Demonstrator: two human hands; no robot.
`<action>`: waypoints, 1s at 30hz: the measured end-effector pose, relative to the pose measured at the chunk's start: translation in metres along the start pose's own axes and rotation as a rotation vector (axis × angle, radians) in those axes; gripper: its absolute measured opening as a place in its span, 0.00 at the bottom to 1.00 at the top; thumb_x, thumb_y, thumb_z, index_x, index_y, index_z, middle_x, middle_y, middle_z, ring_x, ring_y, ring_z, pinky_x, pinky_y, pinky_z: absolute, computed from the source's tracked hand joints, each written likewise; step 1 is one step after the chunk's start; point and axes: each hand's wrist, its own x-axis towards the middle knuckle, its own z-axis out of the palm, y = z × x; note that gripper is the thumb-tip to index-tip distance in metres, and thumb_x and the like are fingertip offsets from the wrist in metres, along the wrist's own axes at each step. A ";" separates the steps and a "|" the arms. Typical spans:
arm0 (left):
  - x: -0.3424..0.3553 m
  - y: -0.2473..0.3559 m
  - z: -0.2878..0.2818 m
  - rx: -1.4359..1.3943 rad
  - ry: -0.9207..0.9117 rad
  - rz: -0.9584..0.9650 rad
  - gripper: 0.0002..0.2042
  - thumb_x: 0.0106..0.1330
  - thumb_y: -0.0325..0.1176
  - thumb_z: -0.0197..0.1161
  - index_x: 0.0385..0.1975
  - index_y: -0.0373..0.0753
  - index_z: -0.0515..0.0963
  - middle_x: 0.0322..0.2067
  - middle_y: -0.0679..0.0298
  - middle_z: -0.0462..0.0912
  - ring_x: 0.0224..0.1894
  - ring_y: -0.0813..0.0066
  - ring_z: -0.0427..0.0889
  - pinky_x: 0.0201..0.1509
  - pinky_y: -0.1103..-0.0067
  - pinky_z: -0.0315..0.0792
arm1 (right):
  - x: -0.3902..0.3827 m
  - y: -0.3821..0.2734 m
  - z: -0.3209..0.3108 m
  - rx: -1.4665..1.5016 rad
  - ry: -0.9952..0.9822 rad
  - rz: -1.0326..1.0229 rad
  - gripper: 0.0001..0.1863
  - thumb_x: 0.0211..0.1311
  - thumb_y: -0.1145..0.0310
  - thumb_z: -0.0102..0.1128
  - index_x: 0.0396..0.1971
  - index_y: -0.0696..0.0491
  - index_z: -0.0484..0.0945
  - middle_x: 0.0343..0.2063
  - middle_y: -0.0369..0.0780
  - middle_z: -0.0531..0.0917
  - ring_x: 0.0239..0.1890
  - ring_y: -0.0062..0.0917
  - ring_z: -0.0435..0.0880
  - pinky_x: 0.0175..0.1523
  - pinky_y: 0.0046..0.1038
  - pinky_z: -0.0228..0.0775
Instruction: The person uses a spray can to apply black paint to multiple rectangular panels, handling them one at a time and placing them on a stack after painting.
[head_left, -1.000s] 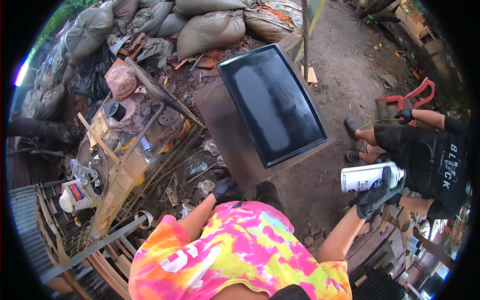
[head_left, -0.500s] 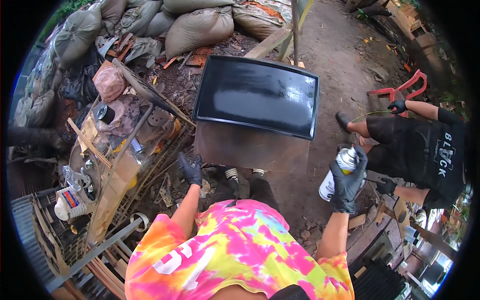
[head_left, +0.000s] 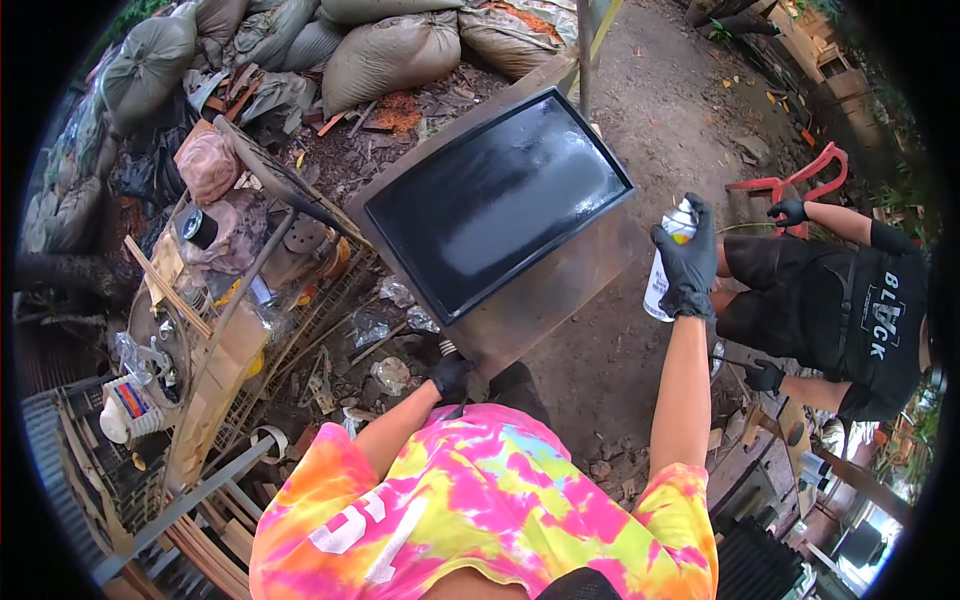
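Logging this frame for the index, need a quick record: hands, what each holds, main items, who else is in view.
setting: outdoor dirt yard with stacked sacks
right hand: black glove, gripping white spray can, raised beside the tray
left hand: black glove, at near corner of brown board
black tray: glossy, lying on the board, tilted
clutter: wire rack with scrap, on the person's left
other person: crouched on the right, black clothes and gloves

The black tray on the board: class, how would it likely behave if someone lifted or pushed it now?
The black tray looks rigid, so it would probably lift flat without flopping. Its glossy surface suggests wet paint, likely slippery and easily marked. Lying on the brown board the left hand grips, it might slide if tilted.
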 end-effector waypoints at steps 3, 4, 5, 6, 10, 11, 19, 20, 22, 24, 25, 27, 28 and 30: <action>0.006 0.007 0.030 -0.072 -0.016 -0.088 0.27 0.72 0.40 0.67 0.67 0.33 0.75 0.64 0.58 0.81 0.64 0.68 0.78 0.70 0.73 0.69 | 0.017 -0.007 0.008 -0.073 0.043 -0.034 0.36 0.49 0.67 0.79 0.61 0.49 0.75 0.48 0.43 0.85 0.49 0.33 0.86 0.57 0.34 0.77; 0.006 0.010 0.036 -0.059 -0.012 -0.116 0.27 0.72 0.40 0.67 0.67 0.33 0.75 0.64 0.58 0.81 0.64 0.68 0.78 0.70 0.73 0.69 | 0.019 -0.009 0.011 -0.033 0.023 -0.065 0.36 0.48 0.66 0.79 0.60 0.49 0.75 0.48 0.43 0.85 0.49 0.32 0.86 0.57 0.34 0.77; 0.008 0.014 0.041 0.108 -0.044 0.005 0.27 0.73 0.40 0.66 0.68 0.33 0.74 0.65 0.57 0.80 0.65 0.67 0.77 0.71 0.74 0.68 | 0.021 -0.010 0.014 0.015 -0.002 0.020 0.35 0.48 0.66 0.79 0.59 0.49 0.76 0.47 0.42 0.85 0.47 0.31 0.86 0.55 0.33 0.78; 0.008 0.018 0.046 0.297 -0.056 0.059 0.27 0.73 0.40 0.66 0.69 0.34 0.74 0.66 0.56 0.79 0.66 0.67 0.77 0.72 0.74 0.68 | 0.020 -0.012 0.015 -0.020 0.003 0.011 0.35 0.48 0.66 0.79 0.59 0.49 0.76 0.47 0.42 0.85 0.47 0.31 0.86 0.55 0.33 0.78; 0.002 0.035 0.060 0.172 -0.090 0.051 0.25 0.77 0.42 0.61 0.68 0.34 0.75 0.67 0.56 0.78 0.69 0.66 0.75 0.75 0.73 0.66 | 0.001 -0.019 0.025 -0.006 -0.053 -0.013 0.34 0.49 0.69 0.78 0.59 0.48 0.76 0.47 0.38 0.86 0.46 0.25 0.86 0.53 0.29 0.78; 0.000 0.039 0.062 0.143 -0.088 0.036 0.26 0.77 0.43 0.61 0.68 0.34 0.75 0.68 0.56 0.78 0.70 0.66 0.75 0.75 0.73 0.65 | -0.008 -0.022 0.028 0.069 -0.111 0.026 0.34 0.49 0.70 0.78 0.59 0.47 0.76 0.47 0.38 0.86 0.47 0.24 0.86 0.54 0.29 0.78; 0.007 0.027 0.056 0.086 -0.016 0.039 0.25 0.74 0.44 0.66 0.65 0.36 0.77 0.62 0.62 0.82 0.63 0.69 0.79 0.69 0.71 0.71 | -0.092 -0.055 0.043 0.104 -0.223 0.037 0.33 0.48 0.71 0.75 0.59 0.46 0.76 0.44 0.39 0.86 0.45 0.29 0.87 0.55 0.32 0.78; 0.014 0.022 0.054 0.006 0.010 0.013 0.24 0.74 0.42 0.66 0.65 0.37 0.77 0.61 0.64 0.82 0.62 0.70 0.79 0.67 0.72 0.71 | -0.102 -0.060 0.043 0.113 -0.248 0.019 0.33 0.48 0.71 0.75 0.58 0.46 0.76 0.43 0.39 0.86 0.45 0.30 0.87 0.55 0.32 0.78; 0.021 0.012 0.047 -0.071 0.032 -0.015 0.23 0.73 0.40 0.66 0.65 0.37 0.77 0.60 0.65 0.82 0.60 0.71 0.79 0.66 0.72 0.72 | -0.121 -0.071 0.048 0.109 -0.249 -0.022 0.32 0.48 0.70 0.74 0.57 0.46 0.76 0.42 0.39 0.86 0.46 0.31 0.88 0.54 0.33 0.79; 0.025 0.007 0.036 -0.286 0.091 0.059 0.19 0.74 0.37 0.63 0.61 0.37 0.82 0.61 0.59 0.83 0.63 0.68 0.78 0.68 0.69 0.70 | -0.142 -0.084 0.052 0.092 -0.239 -0.062 0.31 0.49 0.70 0.74 0.57 0.45 0.76 0.43 0.38 0.85 0.46 0.32 0.88 0.55 0.34 0.79; 0.028 0.006 0.030 -0.295 0.055 0.097 0.19 0.74 0.37 0.63 0.61 0.37 0.82 0.61 0.59 0.83 0.63 0.68 0.78 0.68 0.69 0.70 | -0.153 -0.092 0.053 0.084 -0.267 -0.038 0.30 0.50 0.69 0.75 0.56 0.45 0.76 0.45 0.39 0.84 0.46 0.35 0.88 0.53 0.35 0.80; 0.030 0.010 0.022 -0.012 0.153 0.214 0.19 0.73 0.34 0.63 0.61 0.36 0.81 0.59 0.61 0.84 0.61 0.70 0.79 0.65 0.72 0.72 | -0.174 -0.106 0.057 0.089 -0.339 -0.012 0.31 0.50 0.69 0.76 0.57 0.45 0.76 0.47 0.40 0.84 0.48 0.35 0.88 0.54 0.35 0.80; 0.031 0.013 0.020 -0.001 0.132 0.312 0.19 0.73 0.33 0.63 0.61 0.36 0.81 0.59 0.62 0.84 0.60 0.71 0.80 0.64 0.72 0.72 | -0.180 -0.112 0.060 0.090 -0.395 0.018 0.32 0.49 0.69 0.76 0.57 0.45 0.76 0.47 0.40 0.84 0.49 0.33 0.87 0.56 0.33 0.79; 0.027 0.020 0.018 -0.247 0.158 -0.030 0.19 0.71 0.30 0.62 0.60 0.37 0.82 0.57 0.63 0.84 0.57 0.72 0.81 0.61 0.74 0.74 | -0.186 -0.117 0.061 0.075 -0.359 -0.059 0.32 0.50 0.68 0.76 0.57 0.44 0.76 0.47 0.41 0.84 0.49 0.35 0.87 0.54 0.34 0.80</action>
